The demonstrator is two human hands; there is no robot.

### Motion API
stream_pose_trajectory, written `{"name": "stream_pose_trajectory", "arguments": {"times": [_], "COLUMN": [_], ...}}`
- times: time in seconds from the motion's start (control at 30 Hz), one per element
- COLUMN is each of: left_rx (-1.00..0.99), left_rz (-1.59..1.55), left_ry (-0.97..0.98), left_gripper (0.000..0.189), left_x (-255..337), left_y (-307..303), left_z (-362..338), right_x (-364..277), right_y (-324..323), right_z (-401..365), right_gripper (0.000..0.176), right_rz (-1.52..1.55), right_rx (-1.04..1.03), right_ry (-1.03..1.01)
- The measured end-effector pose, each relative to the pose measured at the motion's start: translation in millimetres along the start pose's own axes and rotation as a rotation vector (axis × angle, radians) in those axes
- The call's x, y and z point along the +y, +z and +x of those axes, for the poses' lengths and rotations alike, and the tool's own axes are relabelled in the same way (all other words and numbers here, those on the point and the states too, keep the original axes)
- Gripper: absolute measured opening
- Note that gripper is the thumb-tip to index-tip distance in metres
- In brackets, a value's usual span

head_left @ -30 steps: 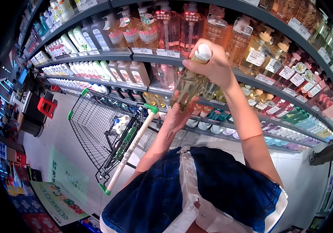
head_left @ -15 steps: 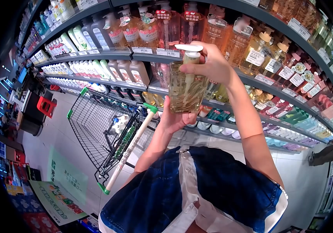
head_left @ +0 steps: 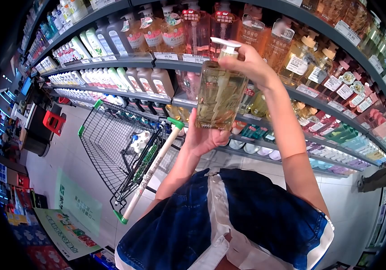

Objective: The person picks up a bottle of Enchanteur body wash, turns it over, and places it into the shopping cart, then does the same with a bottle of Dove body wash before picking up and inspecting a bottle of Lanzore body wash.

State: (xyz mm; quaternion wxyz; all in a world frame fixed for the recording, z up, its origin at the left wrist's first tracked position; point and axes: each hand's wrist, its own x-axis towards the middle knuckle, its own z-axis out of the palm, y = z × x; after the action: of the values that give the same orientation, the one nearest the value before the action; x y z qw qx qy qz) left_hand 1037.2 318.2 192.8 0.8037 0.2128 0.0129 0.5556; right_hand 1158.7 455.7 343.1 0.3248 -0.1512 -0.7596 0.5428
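- While the denim top fills the 6 o'clock edge closest to the camera, both arms reach up and away from it.
- Left hand sits at 6 o'clock of the pump bottle, cupped under the base, fingers closed on the bottom edge. Their tips are hidden behind it.
- Bottle's in mid-air, long axis pretty much upright, pump head at 12.
- Right hand is at its 1 o'clock, fingers clamped round the neck.
- Farther out: shopping cart at 8 o'clock, then the shelf behind. Bottle's print is too blurry to read.
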Motion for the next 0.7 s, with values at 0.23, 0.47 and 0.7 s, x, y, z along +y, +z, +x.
{"name": "stream_pose_trajectory", "arguments": {"times": [0.23, 0.47, 0.7], "left_rx": [0.016, 0.068, 0.012], "left_rz": [-0.19, -0.207, -0.102], "left_ry": [-0.122, -0.097, -0.095], "left_gripper": [0.094, 0.092, 0.087], "left_x": [1.6, -1.6, -2.2], "left_y": [34.9, 46.5, 39.7], "left_z": [1.1, 3.0, 4.5], "right_x": [16.9, 20.7, 30.6], "right_y": [-17.7, -18.3, -21.2], "right_z": [5.8, 3.4, 7.7], "right_gripper": [0.047, 0.042, 0.038], "right_rz": [0.277, 0.315, 0.36], "right_rx": [0.047, 0.138, 0.111], "right_ry": [0.16, 0.155, 0.107]}}
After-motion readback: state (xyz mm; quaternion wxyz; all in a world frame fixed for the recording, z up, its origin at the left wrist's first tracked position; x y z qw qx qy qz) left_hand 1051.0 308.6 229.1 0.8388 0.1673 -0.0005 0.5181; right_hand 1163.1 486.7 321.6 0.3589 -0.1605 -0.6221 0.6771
